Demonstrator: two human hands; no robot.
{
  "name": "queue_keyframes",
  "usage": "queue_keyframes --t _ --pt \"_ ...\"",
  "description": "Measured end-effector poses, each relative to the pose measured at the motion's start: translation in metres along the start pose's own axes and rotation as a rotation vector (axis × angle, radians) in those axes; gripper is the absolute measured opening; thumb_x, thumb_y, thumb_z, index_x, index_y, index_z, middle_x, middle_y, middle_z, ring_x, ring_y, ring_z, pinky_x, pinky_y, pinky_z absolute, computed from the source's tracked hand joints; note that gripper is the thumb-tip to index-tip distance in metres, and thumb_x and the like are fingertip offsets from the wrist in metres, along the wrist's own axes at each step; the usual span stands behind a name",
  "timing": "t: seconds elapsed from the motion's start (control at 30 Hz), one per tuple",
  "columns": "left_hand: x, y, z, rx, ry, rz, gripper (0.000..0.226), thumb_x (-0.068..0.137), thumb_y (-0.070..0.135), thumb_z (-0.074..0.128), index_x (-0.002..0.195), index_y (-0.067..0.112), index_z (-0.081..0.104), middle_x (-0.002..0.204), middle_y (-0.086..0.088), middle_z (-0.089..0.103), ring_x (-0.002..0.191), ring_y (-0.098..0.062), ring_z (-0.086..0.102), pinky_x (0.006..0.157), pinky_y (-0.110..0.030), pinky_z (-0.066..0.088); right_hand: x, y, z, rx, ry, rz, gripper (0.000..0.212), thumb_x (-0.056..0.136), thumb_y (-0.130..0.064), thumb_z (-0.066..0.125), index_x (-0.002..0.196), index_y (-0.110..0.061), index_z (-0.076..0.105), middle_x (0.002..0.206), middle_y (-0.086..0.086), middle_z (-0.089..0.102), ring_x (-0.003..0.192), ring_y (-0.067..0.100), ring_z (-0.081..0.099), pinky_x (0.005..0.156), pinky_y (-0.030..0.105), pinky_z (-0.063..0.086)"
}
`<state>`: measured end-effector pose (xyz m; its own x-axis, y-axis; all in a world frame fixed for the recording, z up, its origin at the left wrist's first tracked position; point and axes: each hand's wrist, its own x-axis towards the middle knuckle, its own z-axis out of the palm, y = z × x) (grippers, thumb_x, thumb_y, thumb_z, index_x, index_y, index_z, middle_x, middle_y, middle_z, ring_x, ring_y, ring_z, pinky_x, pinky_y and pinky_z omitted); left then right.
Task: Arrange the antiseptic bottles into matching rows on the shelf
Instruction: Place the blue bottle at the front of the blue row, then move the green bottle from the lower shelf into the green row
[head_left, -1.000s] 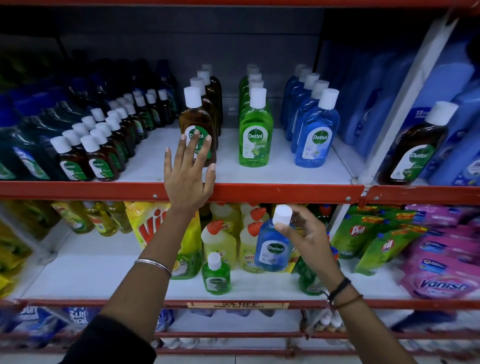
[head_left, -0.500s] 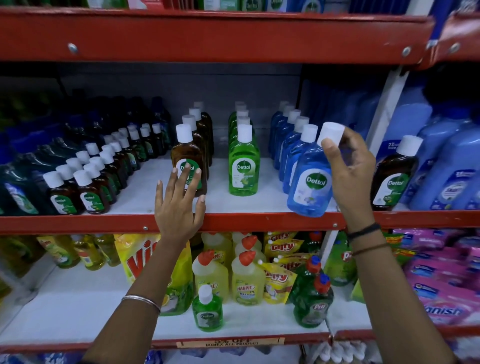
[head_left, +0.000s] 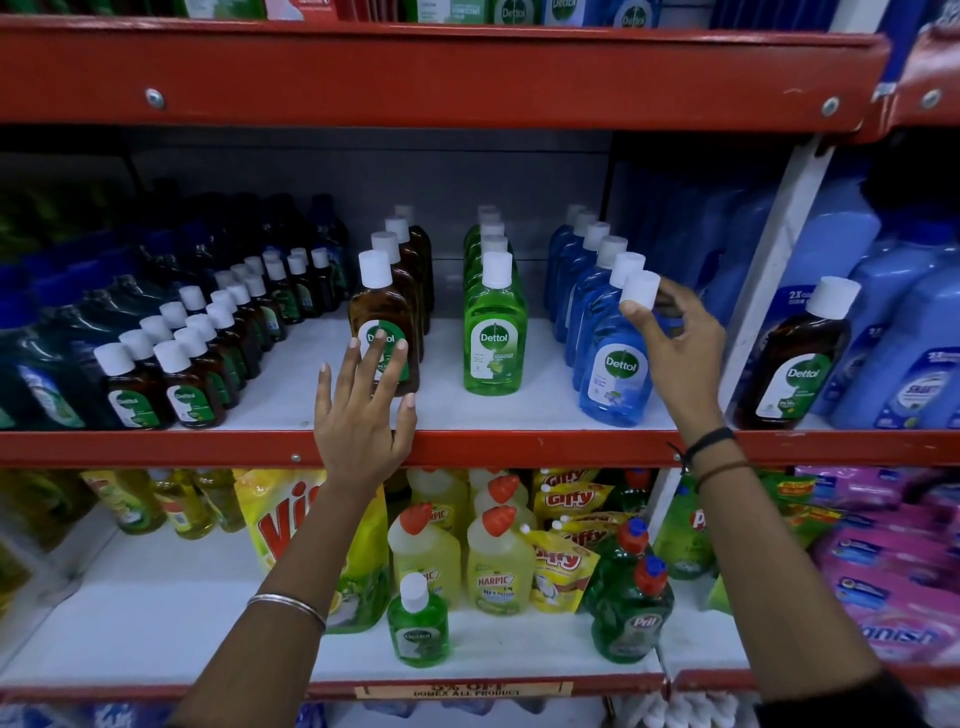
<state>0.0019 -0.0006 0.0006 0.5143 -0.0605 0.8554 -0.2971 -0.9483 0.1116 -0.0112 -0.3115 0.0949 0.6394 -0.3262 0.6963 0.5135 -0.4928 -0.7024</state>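
Three rows of Dettol bottles run front to back on the middle shelf (head_left: 467, 448): brown, green and blue. My right hand (head_left: 675, 343) grips the front blue bottle (head_left: 615, 369) near its white cap; the bottle stands at the head of the blue row, at the shelf's front edge. My left hand (head_left: 363, 410) lies flat, fingers spread, against the label of the front brown bottle (head_left: 382, 317). The front green bottle (head_left: 494, 332) stands untouched between them. A small green Dettol bottle (head_left: 417, 623) stands alone on the lower shelf. A lone brown Dettol bottle (head_left: 800, 364) stands right of the white divider.
Small brown bottles (head_left: 182, 374) fill the shelf's left part in several rows. Large blue jugs (head_left: 904, 338) crowd the right bay behind a white upright (head_left: 769, 280). Below stand Harpic bottles (head_left: 498, 561), Pril bottles (head_left: 631, 608), a Vim pouch (head_left: 280, 519) and pink Vanish packs (head_left: 893, 582).
My right hand has lifted the blue bottle from the lower shelf and set it down at the front of the blue row. My left hand stays on the brown bottle. The view tilted upward.
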Motion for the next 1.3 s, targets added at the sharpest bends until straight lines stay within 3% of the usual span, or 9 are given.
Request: queue_keyframes --t 0.13,0.23,0.33,0.53,0.73,0.87,1.07,1.17,1.3 --pt "-0.001 0.0 0.0 -0.008 0.008 -0.001 0.054 0.095 0.04 0.034 0.147 0.026 0.034 0.149 -0.007 0.046 0.141 -0.027 0.036 0.113 -0.051 0.025 -0.005 -0.001 -0.003 -0.01 0.017 0.01 0.046 0.085 -0.03 0.068 0.125 -0.009 0.058 0.122 0.006 0.062 0.112 0.015 0.055 0.09 0.004 0.038" --pt "-0.001 0.0 0.001 -0.008 0.016 -0.001 0.054 0.095 0.039 0.034 0.148 0.027 0.033 0.149 -0.007 0.046 0.141 -0.027 0.036 0.113 -0.051 0.026 -0.02 -0.009 -0.006 -0.048 0.106 -0.084 0.046 0.088 -0.033 0.063 0.128 -0.011 0.054 0.131 0.008 0.055 0.124 0.018 0.047 0.104 0.023 0.038" --pt "-0.002 0.0 0.001 -0.006 0.029 0.006 0.053 0.097 0.04 0.033 0.148 0.027 0.032 0.148 -0.007 0.046 0.14 -0.026 0.036 0.113 -0.051 0.026 -0.055 -0.021 0.0 0.068 0.091 -0.123 0.034 0.092 -0.024 0.059 0.123 -0.013 0.055 0.125 0.005 0.057 0.121 0.018 0.051 0.104 0.034 0.042" --pt "-0.003 -0.001 0.002 -0.009 0.048 0.011 0.053 0.097 0.039 0.034 0.148 0.028 0.032 0.149 -0.005 0.045 0.141 -0.026 0.037 0.114 -0.049 0.025 -0.173 -0.03 0.048 0.267 -0.302 0.079 0.023 0.09 -0.027 0.053 0.108 -0.02 0.064 0.109 -0.011 0.066 0.103 0.001 0.061 0.087 0.014 0.046" --pt "-0.003 -0.002 0.003 -0.016 0.064 0.009 0.053 0.096 0.038 0.037 0.147 0.027 0.033 0.149 -0.004 0.045 0.141 -0.024 0.036 0.114 -0.049 0.025 -0.269 0.022 0.105 0.205 -0.747 0.272 0.031 0.091 -0.036 0.058 0.12 -0.023 0.057 0.118 -0.005 0.061 0.11 0.002 0.055 0.093 0.023 0.045" --pt "-0.002 -0.002 0.004 -0.024 0.066 0.012 0.053 0.095 0.039 0.037 0.147 0.027 0.034 0.15 -0.004 0.045 0.141 -0.024 0.036 0.114 -0.049 0.027 -0.296 0.049 0.127 0.107 -0.896 0.351 0.05 0.083 -0.045 0.067 0.125 -0.022 0.051 0.124 -0.002 0.054 0.114 0.011 0.051 0.092 0.025 0.041" --pt "-0.002 -0.003 0.004 -0.022 0.065 0.022 0.052 0.096 0.039 0.036 0.147 0.026 0.035 0.15 -0.005 0.045 0.141 -0.024 0.036 0.114 -0.049 0.028 -0.291 0.054 0.135 0.157 -0.906 0.443 0.039 0.079 -0.03 0.075 0.113 -0.018 0.061 0.111 0.0 0.064 0.105 0.017 0.057 0.081 0.011 0.041" --pt "-0.002 -0.002 0.004 -0.022 0.066 0.024 0.053 0.095 0.038 0.037 0.147 0.026 0.034 0.15 -0.005 0.045 0.141 -0.024 0.035 0.114 -0.049 0.028 -0.283 0.054 0.129 0.185 -0.902 0.459 0.036 0.076 -0.03 0.078 0.108 -0.023 0.064 0.106 -0.006 0.066 0.103 0.013 0.06 0.082 0.013 0.043" --pt "-0.002 -0.003 0.004 -0.026 0.055 0.025 0.054 0.094 0.037 0.039 0.147 0.026 0.033 0.15 -0.004 0.044 0.142 -0.024 0.034 0.114 -0.048 0.027 -0.264 0.041 0.115 0.222 -0.826 0.426 0.038 0.075 -0.029 0.079 0.109 -0.017 0.067 0.105 0.004 0.071 0.099 0.018 0.064 0.081 0.024 0.05"
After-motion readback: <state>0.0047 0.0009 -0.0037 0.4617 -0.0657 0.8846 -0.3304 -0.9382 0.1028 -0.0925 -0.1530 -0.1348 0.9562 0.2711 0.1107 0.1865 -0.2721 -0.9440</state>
